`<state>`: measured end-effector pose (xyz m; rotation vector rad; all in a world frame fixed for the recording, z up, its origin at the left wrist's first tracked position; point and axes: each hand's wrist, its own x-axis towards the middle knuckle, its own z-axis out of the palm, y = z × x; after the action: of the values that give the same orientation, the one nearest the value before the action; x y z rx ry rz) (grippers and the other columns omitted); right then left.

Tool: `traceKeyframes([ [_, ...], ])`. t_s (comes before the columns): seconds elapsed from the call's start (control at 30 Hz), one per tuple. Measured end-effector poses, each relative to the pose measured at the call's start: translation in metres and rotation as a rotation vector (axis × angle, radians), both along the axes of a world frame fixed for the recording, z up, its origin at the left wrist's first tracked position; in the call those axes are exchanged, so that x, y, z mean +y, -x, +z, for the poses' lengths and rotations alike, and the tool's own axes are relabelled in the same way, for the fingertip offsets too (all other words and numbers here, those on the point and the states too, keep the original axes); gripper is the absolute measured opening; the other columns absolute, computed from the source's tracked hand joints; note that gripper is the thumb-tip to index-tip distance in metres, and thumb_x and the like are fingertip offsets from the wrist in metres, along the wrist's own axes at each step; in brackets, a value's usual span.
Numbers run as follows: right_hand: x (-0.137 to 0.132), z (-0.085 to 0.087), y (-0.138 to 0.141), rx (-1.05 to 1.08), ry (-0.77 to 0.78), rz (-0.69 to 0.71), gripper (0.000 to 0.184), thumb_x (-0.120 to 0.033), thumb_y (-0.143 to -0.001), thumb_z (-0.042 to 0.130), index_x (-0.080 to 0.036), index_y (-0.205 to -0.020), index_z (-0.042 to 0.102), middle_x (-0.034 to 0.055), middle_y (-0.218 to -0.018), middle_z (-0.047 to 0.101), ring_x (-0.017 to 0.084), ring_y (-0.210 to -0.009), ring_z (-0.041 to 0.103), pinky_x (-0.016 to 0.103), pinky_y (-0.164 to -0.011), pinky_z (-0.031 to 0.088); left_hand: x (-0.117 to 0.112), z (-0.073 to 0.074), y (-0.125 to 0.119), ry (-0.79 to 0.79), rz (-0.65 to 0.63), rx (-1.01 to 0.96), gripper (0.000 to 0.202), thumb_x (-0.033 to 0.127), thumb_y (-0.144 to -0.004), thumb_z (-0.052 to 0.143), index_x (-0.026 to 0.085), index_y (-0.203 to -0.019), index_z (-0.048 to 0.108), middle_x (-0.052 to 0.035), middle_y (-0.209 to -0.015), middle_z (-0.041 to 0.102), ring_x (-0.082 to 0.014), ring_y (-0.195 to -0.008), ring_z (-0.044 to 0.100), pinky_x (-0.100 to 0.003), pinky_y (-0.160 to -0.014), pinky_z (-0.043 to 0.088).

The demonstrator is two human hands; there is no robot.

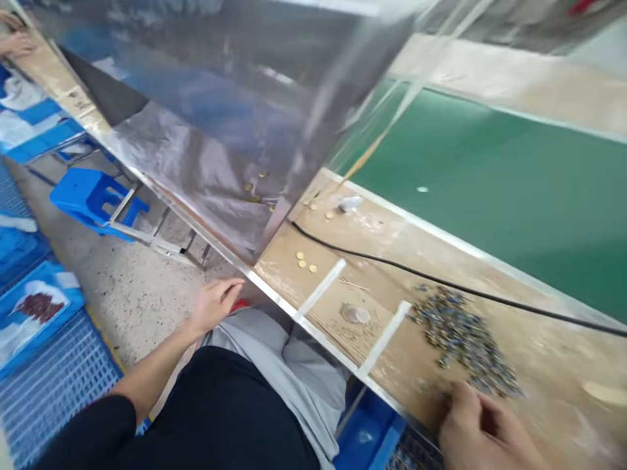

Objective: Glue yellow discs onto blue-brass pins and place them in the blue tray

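My left hand (215,301) hangs below the metal edge of the worktable (548,365), just above my grey-trousered knee; its fingers are loosely spread and hold nothing. My right hand (482,427) rests at the table's near edge, fingers curled, beside a pile of several small blue-grey parts (463,339); motion blur hides whether it holds any. A few small brass discs (306,262) lie on the wood to the left. A large silver foil sheet (206,124) leans over the table's left end.
A black cable (441,281) runs across the table. A green conveyor belt (490,189) lies behind it. A blue stool (91,199) and blue crates (34,313) stand on the floor at the left. Another person's hands (14,39) show at top left.
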<state>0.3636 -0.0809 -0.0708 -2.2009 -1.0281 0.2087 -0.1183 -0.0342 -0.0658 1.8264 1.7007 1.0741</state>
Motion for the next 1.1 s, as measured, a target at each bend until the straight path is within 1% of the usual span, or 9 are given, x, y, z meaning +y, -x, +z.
traceKeyframes([
  [0.07, 0.006, 0.002, 0.013, 0.015, -0.026, -0.010, 0.052, -0.087, -0.086, 0.075, -0.035, -0.086, 0.080, 0.0182, -0.097, 0.087, 0.049, -0.104, 0.084, 0.067, -0.096, 0.064, -0.009, 0.004, 0.020, -0.002, 0.092, -0.031, 0.031, 0.042, -0.120, 0.063, 0.026, -0.119, 0.089, -0.0049, -0.106, 0.092, -0.0206, -0.092, 0.089, -0.031, -0.088, 0.071],
  [0.13, 0.022, 0.003, 0.023, 0.049, -0.057, 0.037, 0.069, -0.094, -0.086, 0.069, -0.026, -0.085, 0.083, 0.0194, -0.094, 0.088, 0.043, -0.093, 0.082, 0.060, -0.091, 0.063, -0.013, 0.005, 0.039, 0.009, 0.161, -0.054, 0.028, 0.043, -0.119, 0.065, 0.025, -0.122, 0.087, -0.0029, -0.099, 0.090, -0.0200, -0.086, 0.087, -0.030, -0.086, 0.068],
  [0.3, 0.041, -0.004, 0.027, 0.051, -0.160, 0.021, 0.076, -0.092, -0.094, 0.063, -0.020, -0.093, 0.085, 0.0151, -0.091, 0.088, 0.029, -0.084, 0.077, 0.044, -0.084, 0.059, -0.006, 0.001, 0.057, 0.072, 0.161, -0.056, 0.034, 0.054, -0.114, 0.071, 0.025, -0.119, 0.088, -0.0017, -0.094, 0.088, -0.0227, -0.090, 0.086, -0.033, -0.092, 0.065],
  [0.57, 0.033, -0.007, 0.028, 0.080, -0.189, 0.078, 0.060, -0.078, -0.106, 0.063, -0.023, -0.095, 0.085, 0.0078, -0.089, 0.086, 0.025, -0.081, 0.075, 0.039, -0.082, 0.056, 0.005, 0.000, 0.027, 0.163, 0.151, -0.001, 0.038, 0.064, -0.112, 0.069, 0.031, -0.113, 0.088, -0.0007, -0.105, 0.090, -0.0283, -0.107, 0.087, -0.035, -0.092, 0.060],
  [0.67, 0.032, -0.007, 0.028, 0.080, -0.191, 0.096, 0.055, -0.073, -0.108, 0.063, -0.024, -0.095, 0.084, 0.0063, -0.088, 0.085, 0.024, -0.078, 0.074, 0.038, -0.082, 0.055, 0.010, -0.005, 0.011, 0.157, 0.082, 0.010, 0.039, 0.066, -0.110, 0.069, 0.031, -0.106, 0.086, -0.0017, -0.106, 0.089, -0.0298, -0.106, 0.084, -0.038, -0.096, 0.059],
  [0.8, 0.031, -0.010, 0.025, 0.078, -0.199, 0.097, 0.055, -0.073, -0.109, 0.063, -0.024, -0.094, 0.084, 0.0073, -0.089, 0.086, 0.024, -0.079, 0.073, 0.038, -0.083, 0.056, 0.022, -0.009, -0.008, 0.154, -0.029, 0.023, 0.041, 0.065, -0.109, 0.068, 0.028, -0.094, 0.079, -0.0023, -0.100, 0.085, -0.0276, -0.096, 0.081, -0.038, -0.094, 0.059],
  [0.97, 0.028, -0.006, 0.023, 0.086, -0.233, 0.140, 0.062, -0.079, -0.105, 0.059, -0.023, -0.095, 0.084, 0.0136, -0.095, 0.088, 0.030, -0.087, 0.077, 0.044, -0.086, 0.058, 0.022, -0.012, -0.031, 0.155, 0.038, 0.054, 0.045, 0.062, -0.115, 0.067, 0.025, -0.090, 0.074, -0.0051, -0.094, 0.080, -0.0263, -0.094, 0.077, -0.040, -0.094, 0.063],
  [1.03, 0.019, -0.005, 0.022, 0.073, -0.259, 0.161, 0.063, -0.081, -0.101, 0.059, -0.023, -0.095, 0.083, 0.0200, -0.098, 0.088, 0.038, -0.092, 0.078, 0.051, -0.088, 0.058, 0.014, -0.020, -0.041, 0.195, 0.058, 0.061, 0.038, 0.055, -0.117, 0.071, 0.021, -0.102, 0.077, -0.0065, -0.104, 0.081, -0.0232, -0.098, 0.077, -0.042, -0.100, 0.067],
  [1.1, 0.013, -0.006, 0.015, 0.024, -0.229, 0.148, 0.052, -0.075, -0.096, 0.064, -0.028, -0.091, 0.084, 0.0198, -0.096, 0.086, 0.044, -0.094, 0.079, 0.058, -0.088, 0.058, 0.012, -0.031, -0.049, 0.245, 0.075, 0.043, 0.034, 0.050, -0.117, 0.077, 0.019, -0.130, 0.078, -0.0106, -0.130, 0.080, -0.0230, -0.111, 0.078, -0.044, -0.103, 0.071],
])
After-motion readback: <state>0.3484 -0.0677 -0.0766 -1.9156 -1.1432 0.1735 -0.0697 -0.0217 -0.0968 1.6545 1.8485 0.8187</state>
